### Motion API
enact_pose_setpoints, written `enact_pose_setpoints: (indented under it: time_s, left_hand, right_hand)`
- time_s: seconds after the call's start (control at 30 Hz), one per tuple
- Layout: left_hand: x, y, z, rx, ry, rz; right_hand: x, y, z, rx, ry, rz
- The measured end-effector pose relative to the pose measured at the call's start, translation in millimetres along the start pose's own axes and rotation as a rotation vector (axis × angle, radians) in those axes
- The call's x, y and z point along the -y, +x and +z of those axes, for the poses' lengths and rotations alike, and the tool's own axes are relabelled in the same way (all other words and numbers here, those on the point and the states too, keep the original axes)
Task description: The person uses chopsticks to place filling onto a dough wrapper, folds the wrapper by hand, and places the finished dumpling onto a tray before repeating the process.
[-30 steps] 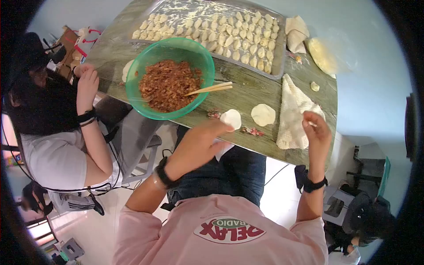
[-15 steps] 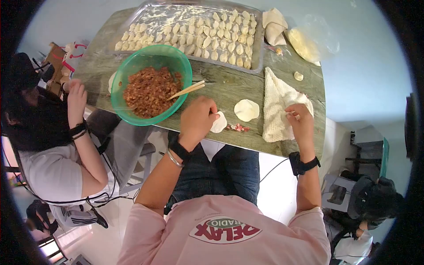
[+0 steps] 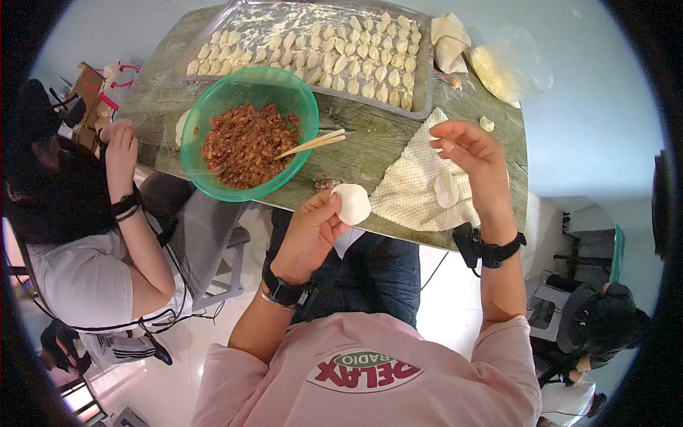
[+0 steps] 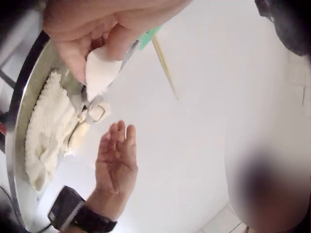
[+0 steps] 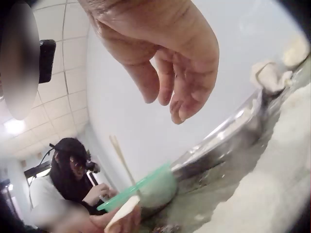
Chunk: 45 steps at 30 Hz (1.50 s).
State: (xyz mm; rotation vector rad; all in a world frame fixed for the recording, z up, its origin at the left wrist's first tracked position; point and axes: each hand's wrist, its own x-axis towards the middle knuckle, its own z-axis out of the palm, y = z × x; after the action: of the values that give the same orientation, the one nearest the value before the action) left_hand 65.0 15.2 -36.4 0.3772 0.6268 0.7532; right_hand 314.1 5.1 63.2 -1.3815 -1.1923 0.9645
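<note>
My left hand (image 3: 307, 238) pinches a round white dumpling wrapper (image 3: 351, 204) between thumb and fingers, at the table's front edge. The left wrist view shows the same wrapper (image 4: 101, 73) hanging from the fingertips. My right hand (image 3: 473, 167) is raised above a cream textured cloth (image 3: 407, 186), its fingers loosely bent and holding nothing. On that cloth lies another pale dough wrapper (image 3: 446, 190), just below the right hand. To the left of the hands stands a green bowl (image 3: 311, 117) of brown minced filling (image 3: 249, 146), with chopsticks (image 3: 316, 142) resting in it.
A metal tray (image 3: 425, 78) with rows of folded dumplings (image 3: 356, 53) spans the back of the table. Behind the cloth are a small dough lump (image 3: 486, 124), a folded cloth (image 3: 449, 41) and a bag of dough (image 3: 498, 71). Another person (image 3: 92, 242) sits at the left.
My left hand has lifted its wrapper off the table. The cloth now spreads further left, over where the second wrapper lay, and a wrapper shows on it. My right hand has risen.
</note>
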Motion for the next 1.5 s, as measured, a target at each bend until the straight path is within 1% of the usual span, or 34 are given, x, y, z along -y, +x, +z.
enact_pose_setpoints:
  time_s: [0.03,0.1,0.13,0.17,0.23,0.3,0.37,0.4,0.47,0.5,0.57,0.63,0.67,0.73,0.77,0.83,0.87,0.93,0.97,1.0,1.03,1.07,1.1,1.13,1.17,1.2,1.27,1.3,1.33,1.43,1.5]
  left_hand:
    - [1,-3,1,-0.004,-0.006,0.003]
    - [-1,-11,10,0.058,-0.153,0.003]
    - [-2,-15,13,0.052,-0.156,0.012]
    - [-2,-18,15,0.036,-0.170,0.006]
    - [-5,-25,14,0.015,-0.185,0.013]
    - [-10,-31,9,0.032,-0.133,-0.001]
    - [-11,-36,-1,0.026,-0.132,0.003]
    - [-13,-39,-1,-0.015,-0.132,0.001]
    - [-16,-44,1,-0.054,-0.137,0.005]
    - [-17,-46,2,-0.058,-0.151,0.031]
    - [-18,-48,-3,-0.065,-0.169,0.062]
    - [-15,-46,-16,0.185,-0.298,0.129]
    - [-17,-45,-20,0.182,-0.302,0.135]
    - [-24,-39,-25,0.587,-0.671,-0.037]
    - [-27,-42,-21,0.585,-0.673,-0.034]
    - [-36,-52,-4,0.278,-0.580,-0.043]
    - [-37,-54,0,0.277,-0.582,-0.043]
    - [-37,-57,4,0.040,-0.599,-0.015]
    - [-34,-57,1,0.040,-0.600,-0.014]
    - [-29,-54,-6,-0.025,-0.525,0.002]
    - [-26,-54,-9,-0.091,-0.450,0.017]
    - [-26,-55,-9,-0.090,-0.452,0.022]
    - [-26,-57,-7,-0.068,-0.383,0.036]
    - [-25,-58,-6,-0.045,-0.314,0.051]
    - [-25,-58,-5,-0.046,-0.316,0.056]
    - [-25,-59,-5,-0.045,-0.317,0.063]
    - [-25,-60,-5,-0.045,-0.319,0.072]
    - [-24,-60,-5,-0.112,-0.291,0.076]
    - [-23,-61,-6,-0.178,-0.264,0.079]
    - [-23,-63,-10,-0.150,-0.307,0.081]
    - [-23,-63,-12,-0.152,-0.331,0.082]
  right_hand:
    - [-1,1,9,0.007,-0.002,0.002]
    - [-4,3,32,0.173,0.025,0.059]
    - [-3,5,43,0.260,0.056,0.122]
    - [-4,6,54,0.271,0.057,0.121]
    - [-7,10,76,0.354,0.241,0.168]
    - [2,16,93,0.396,0.276,0.194]
    - [9,21,109,0.396,0.324,0.118]
    - [8,25,115,0.408,0.323,0.117]
    - [0,36,127,0.324,-0.001,-0.143]
    - [-3,41,133,0.331,-0.003,-0.146]
    - [-8,48,144,0.261,-0.014,-0.139]
    - [-5,53,152,0.257,-0.046,-0.149]
    - [-4,54,155,0.246,-0.075,-0.158]
    - [1,57,157,0.267,-0.116,-0.195]
    - [3,58,157,0.280,-0.157,-0.233]
    - [6,59,157,0.293,-0.168,-0.223]
    - [6,59,156,0.301,-0.179,-0.213]
    - [3,60,154,0.286,-0.169,-0.197]
    - [2,60,152,0.271,-0.159,-0.183]
    - [6,61,149,0.275,-0.160,-0.185]
    - [14,60,144,0.273,-0.125,-0.093]
    - [18,61,140,0.271,-0.090,-0.003]
    - [19,63,137,0.275,-0.090,-0.005]
    - [19,65,135,0.233,-0.033,-0.040]
    - [19,67,132,0.191,0.024,-0.075]
    - [20,69,130,0.186,0.014,-0.077]
    - [21,72,129,0.179,0.020,-0.050]
    - [22,73,129,0.167,0.024,-0.021]
    - [22,74,129,0.169,0.023,-0.022]
    - [21,78,129,0.180,0.066,0.004]
    - [16,81,131,0.233,0.011,0.053]
